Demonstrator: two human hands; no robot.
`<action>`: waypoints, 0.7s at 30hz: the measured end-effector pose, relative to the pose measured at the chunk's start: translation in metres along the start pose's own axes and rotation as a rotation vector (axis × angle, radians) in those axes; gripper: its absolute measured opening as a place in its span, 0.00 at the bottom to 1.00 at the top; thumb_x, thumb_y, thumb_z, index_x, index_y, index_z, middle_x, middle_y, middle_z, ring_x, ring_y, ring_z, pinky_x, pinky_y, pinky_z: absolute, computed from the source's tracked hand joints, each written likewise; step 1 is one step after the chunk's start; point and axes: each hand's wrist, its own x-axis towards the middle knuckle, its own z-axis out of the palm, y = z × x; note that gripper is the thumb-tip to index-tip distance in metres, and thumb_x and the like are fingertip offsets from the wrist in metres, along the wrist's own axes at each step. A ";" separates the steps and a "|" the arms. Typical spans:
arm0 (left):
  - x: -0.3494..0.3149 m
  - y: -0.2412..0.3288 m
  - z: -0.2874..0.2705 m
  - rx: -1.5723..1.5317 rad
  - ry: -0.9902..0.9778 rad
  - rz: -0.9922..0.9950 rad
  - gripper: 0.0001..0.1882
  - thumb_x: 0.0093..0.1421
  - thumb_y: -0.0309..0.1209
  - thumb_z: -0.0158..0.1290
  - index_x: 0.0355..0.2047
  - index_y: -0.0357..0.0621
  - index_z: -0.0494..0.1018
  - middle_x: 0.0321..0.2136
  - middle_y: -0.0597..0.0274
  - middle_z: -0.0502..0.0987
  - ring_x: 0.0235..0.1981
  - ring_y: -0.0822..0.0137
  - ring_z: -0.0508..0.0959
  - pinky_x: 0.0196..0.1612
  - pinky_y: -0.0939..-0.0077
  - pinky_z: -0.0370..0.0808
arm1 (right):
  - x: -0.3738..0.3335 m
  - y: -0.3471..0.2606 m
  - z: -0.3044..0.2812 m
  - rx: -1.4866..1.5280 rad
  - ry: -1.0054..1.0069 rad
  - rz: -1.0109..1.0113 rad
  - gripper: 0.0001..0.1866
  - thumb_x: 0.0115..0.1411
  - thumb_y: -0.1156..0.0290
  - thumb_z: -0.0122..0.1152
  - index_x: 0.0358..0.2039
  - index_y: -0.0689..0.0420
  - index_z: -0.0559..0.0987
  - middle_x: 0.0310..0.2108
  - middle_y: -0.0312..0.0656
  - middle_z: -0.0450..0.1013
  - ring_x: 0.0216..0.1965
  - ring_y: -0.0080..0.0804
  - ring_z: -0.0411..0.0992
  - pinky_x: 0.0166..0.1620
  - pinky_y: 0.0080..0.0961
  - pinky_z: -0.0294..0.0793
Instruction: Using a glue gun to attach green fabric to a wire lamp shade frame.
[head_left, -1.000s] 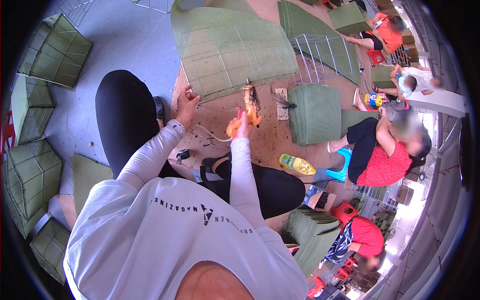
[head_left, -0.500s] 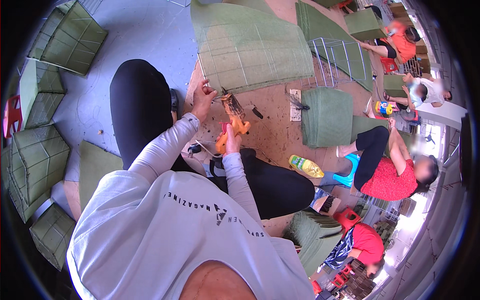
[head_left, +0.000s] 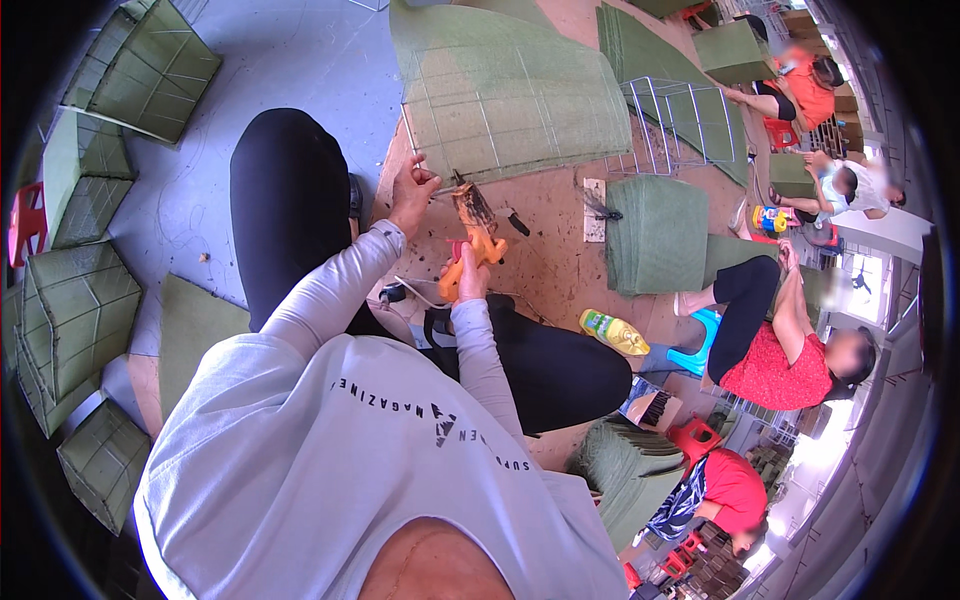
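Observation:
An orange glue gun [head_left: 483, 246] is gripped in my right hand [head_left: 467, 275], above my right thigh. Its front part is brown and scorched, and the dark nozzle points up toward a mesh-covered wire frame [head_left: 510, 100]. Just left of the nozzle, my left hand [head_left: 412, 195] has its fingers bent in a pinch near the frame's lower left corner. A thin pale bit shows by the fingertips, too small to name. Green mesh lies over the frame's wires, and its lower edge runs along the board beneath.
Finished mesh boxes [head_left: 80, 310] stand at the left. To the right are a bare wire frame [head_left: 680, 120], stacked green mesh sheets [head_left: 655, 235], a yellow bottle [head_left: 613, 331] and a blue stool [head_left: 697, 342]. Several people sit working farther right. A pale cord trails beneath the glue gun.
The whole view has shifted slightly. Both hands and the glue gun keep nearly the same places beside the mesh frame, with the left fingers slightly changed in pose.

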 end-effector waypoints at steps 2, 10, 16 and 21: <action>0.006 -0.007 -0.004 -0.021 0.003 0.015 0.27 0.48 0.19 0.52 0.49 0.36 0.59 0.22 0.68 0.68 0.25 0.77 0.68 0.28 0.85 0.67 | 0.001 -0.004 0.004 0.022 -0.003 -0.010 0.15 0.53 0.57 0.56 0.32 0.55 0.68 0.18 0.38 0.66 0.15 0.27 0.66 0.18 0.21 0.69; 0.007 -0.011 0.002 -0.066 -0.040 0.024 0.26 0.49 0.19 0.52 0.49 0.36 0.59 0.22 0.70 0.68 0.25 0.78 0.68 0.28 0.86 0.66 | 0.037 -0.027 -0.009 0.255 0.086 -0.046 0.17 0.53 0.54 0.56 0.35 0.53 0.67 0.18 0.36 0.65 0.17 0.27 0.65 0.20 0.23 0.67; 0.010 -0.012 -0.003 -0.055 -0.038 0.005 0.25 0.49 0.19 0.52 0.48 0.35 0.59 0.22 0.71 0.67 0.25 0.79 0.68 0.29 0.87 0.66 | 0.069 -0.039 -0.010 0.370 0.134 -0.092 0.18 0.52 0.52 0.57 0.33 0.51 0.67 0.18 0.36 0.64 0.19 0.27 0.65 0.21 0.22 0.67; 0.004 -0.006 0.009 -0.107 -0.078 -0.051 0.21 0.52 0.21 0.50 0.48 0.37 0.62 0.22 0.72 0.68 0.25 0.80 0.67 0.30 0.88 0.64 | 0.138 -0.035 -0.055 0.588 0.327 -0.162 0.21 0.50 0.50 0.59 0.32 0.53 0.67 0.18 0.38 0.65 0.19 0.29 0.65 0.22 0.24 0.68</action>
